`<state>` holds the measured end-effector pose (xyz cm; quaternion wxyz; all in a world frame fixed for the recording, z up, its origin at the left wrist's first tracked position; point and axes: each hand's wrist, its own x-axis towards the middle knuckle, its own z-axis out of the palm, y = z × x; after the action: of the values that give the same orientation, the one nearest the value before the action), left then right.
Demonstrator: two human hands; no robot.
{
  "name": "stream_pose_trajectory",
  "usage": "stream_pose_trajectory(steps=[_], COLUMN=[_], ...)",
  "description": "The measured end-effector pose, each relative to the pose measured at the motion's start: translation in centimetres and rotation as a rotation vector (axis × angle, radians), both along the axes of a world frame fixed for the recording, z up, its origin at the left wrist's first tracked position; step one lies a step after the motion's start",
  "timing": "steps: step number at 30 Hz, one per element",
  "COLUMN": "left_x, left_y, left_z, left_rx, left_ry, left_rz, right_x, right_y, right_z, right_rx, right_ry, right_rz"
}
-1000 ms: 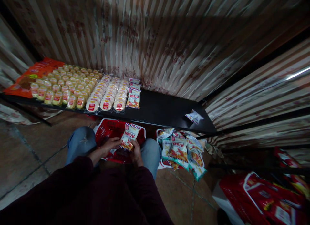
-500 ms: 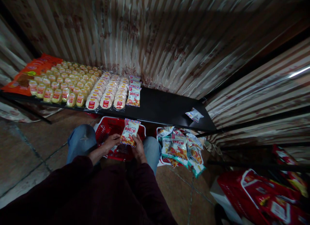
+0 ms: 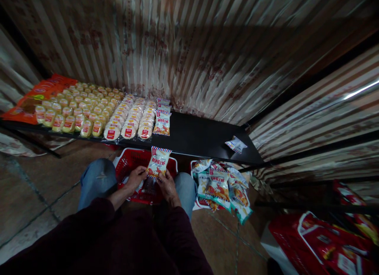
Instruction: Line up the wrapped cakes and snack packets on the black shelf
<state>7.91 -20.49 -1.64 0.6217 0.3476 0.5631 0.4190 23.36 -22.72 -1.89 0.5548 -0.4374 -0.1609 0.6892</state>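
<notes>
Between both hands I hold a snack bag (image 3: 158, 161) with a striped top edge and red lettering. My left hand (image 3: 136, 178) pinches its lower left side, and my right hand (image 3: 167, 185) grips its lower right corner. Below the hands, a red basket (image 3: 123, 161) sits between my knees with some packets inside that I cannot make out. Just beyond, on the black shelf (image 3: 195, 135), several matching snack bags (image 3: 162, 123) overlap in a column. To their left are rows of round white wrapped crackers (image 3: 129, 131) and small yellow wrapped cakes (image 3: 68, 124).
A second basket heaped with snack bags (image 3: 218, 185) stands right of my knee. One small silver-blue packet (image 3: 236, 144) lies at the shelf's right end. An orange bag (image 3: 32, 99) is at the far left. Red packages (image 3: 325, 243) fill the lower right, near dark metal bars.
The view has tilted slightly, so the shelf appears lower. The snack bag is nearer the shelf's front edge, still in both hands.
</notes>
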Motion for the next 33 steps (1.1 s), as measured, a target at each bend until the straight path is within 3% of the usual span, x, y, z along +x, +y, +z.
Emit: stream_pose_trajectory(steps=[15, 33], left_x=[1.1, 2.2], left_y=[1.3, 4.6], left_z=[2.3, 3.6], left_rx=[0.053, 0.171], left_ry=[-0.093, 0.020], left_rz=[-0.009, 0.096], right_x=[0.2, 1.2], right_y=[1.8, 4.8], right_z=[0.9, 3.0], right_rx=[0.117, 0.147], right_ry=[-0.019, -0.121], right_rz=[-0.039, 0.011])
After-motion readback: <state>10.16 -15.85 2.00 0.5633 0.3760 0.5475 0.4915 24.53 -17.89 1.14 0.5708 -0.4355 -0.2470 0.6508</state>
